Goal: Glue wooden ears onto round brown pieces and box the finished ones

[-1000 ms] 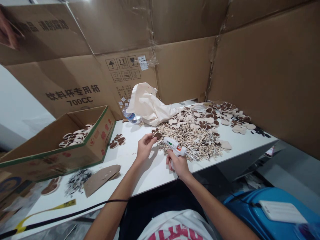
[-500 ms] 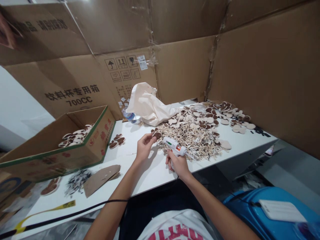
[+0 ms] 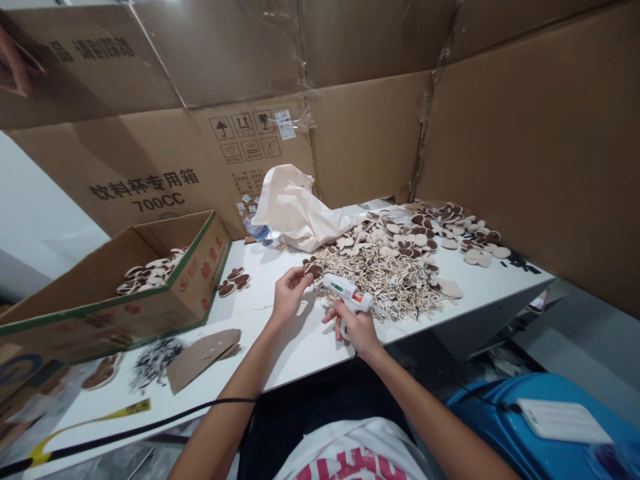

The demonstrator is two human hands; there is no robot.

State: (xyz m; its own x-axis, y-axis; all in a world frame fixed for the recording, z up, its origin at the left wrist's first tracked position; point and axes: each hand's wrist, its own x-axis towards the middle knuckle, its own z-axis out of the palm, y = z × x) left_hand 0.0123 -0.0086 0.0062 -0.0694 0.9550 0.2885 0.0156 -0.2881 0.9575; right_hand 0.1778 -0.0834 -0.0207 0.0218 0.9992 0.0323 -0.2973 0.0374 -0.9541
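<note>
My left hand (image 3: 290, 293) pinches a small brown felt piece (image 3: 313, 268) with a pale edge, at the left side of a heap of cream cords (image 3: 385, 287). In my right hand (image 3: 354, 327) is a white glue gun (image 3: 345, 291) with a green mark and an orange part. Its nozzle points left, at the brown piece, very near it or touching; which one I cannot tell. Behind the cords lies a pile of cream and brown felt shapes (image 3: 390, 233).
An open carton (image 3: 200, 267) with felt pieces stands at the left. Nearby are brown pieces (image 3: 234, 283), a cardboard scrap (image 3: 203, 360) and dark clippings (image 3: 156, 363). A cream cloth bag (image 3: 295, 210) and a bottle (image 3: 259, 232) stand behind. Another person's hand (image 3: 14, 63) shows at top left.
The fingers of my right hand have loosened and stretched forward a little on the glue gun, whose nozzle has shifted slightly left. My left hand has hardly moved.
</note>
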